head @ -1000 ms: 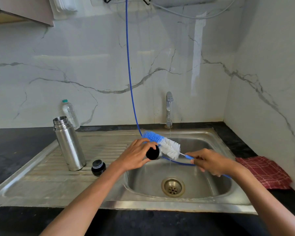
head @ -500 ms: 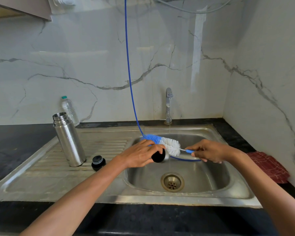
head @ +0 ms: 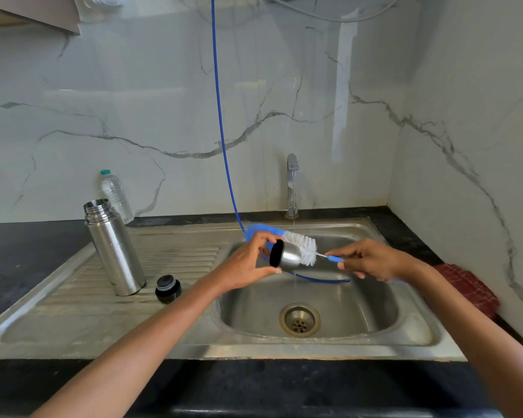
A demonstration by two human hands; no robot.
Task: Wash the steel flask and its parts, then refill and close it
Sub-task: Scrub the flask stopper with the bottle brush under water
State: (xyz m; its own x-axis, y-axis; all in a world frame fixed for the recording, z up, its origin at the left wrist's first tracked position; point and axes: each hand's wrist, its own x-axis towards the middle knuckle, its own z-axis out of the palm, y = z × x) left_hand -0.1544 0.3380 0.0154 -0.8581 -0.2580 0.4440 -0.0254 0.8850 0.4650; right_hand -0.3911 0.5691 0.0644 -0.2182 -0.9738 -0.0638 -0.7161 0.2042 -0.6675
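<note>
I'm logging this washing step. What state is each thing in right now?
Tap: on, thin stream running.
Steel flask: upright on the drainboard, uncapped.
Black stopper: off the flask, standing beside it.
Steel cup lid: held sideways over the basin by the left hand.
Bottle brush: held by its handle in the right hand, bristles against the cup lid.
Plastic bottle: capped, upright.

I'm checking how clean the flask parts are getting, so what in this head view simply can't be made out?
- Inside of the steel cup: its dark mouth faces the left hand, and nothing inside it shows.
- Bottle brush: its blue tip is hidden behind the fingers and the cup.
- Inside of the flask: the mouth is seen from the side.
- Stopper: too small to judge for dirt.
- Red cloth: partly covered by the right hand's forearm.
</note>
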